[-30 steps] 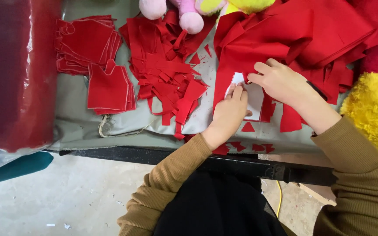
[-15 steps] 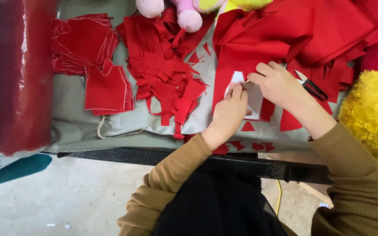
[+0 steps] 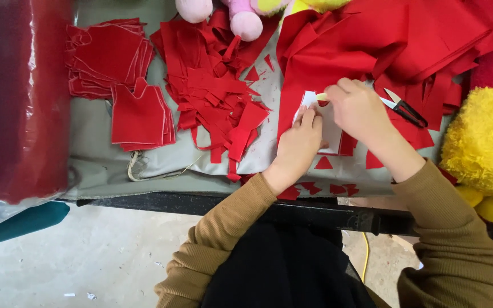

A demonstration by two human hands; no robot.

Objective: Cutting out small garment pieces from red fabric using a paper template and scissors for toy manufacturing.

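My left hand [image 3: 296, 147] presses flat on a white paper pattern [image 3: 327, 136] that lies on red fabric [image 3: 338, 57]. My right hand [image 3: 359, 111] sits at the pattern's top edge and pinches a small yellowish piece of chalk [image 3: 320, 97] against it. The pattern is mostly hidden under both hands. Black-handled snips [image 3: 404, 107] lie on the red cloth just right of my right hand.
A heap of red fabric scraps [image 3: 215, 97] and stacks of cut red pieces [image 3: 122, 80] lie to the left on the grey-covered table [image 3: 95, 162]. A dark red roll [image 3: 12, 97] stands far left. Pink plush [image 3: 241, 17] at the top, yellow plush [image 3: 483, 148] at right.
My right hand has shifted slightly along the pattern's top edge, uncovering the snips beside it. My left hand stays pressed on the pattern.
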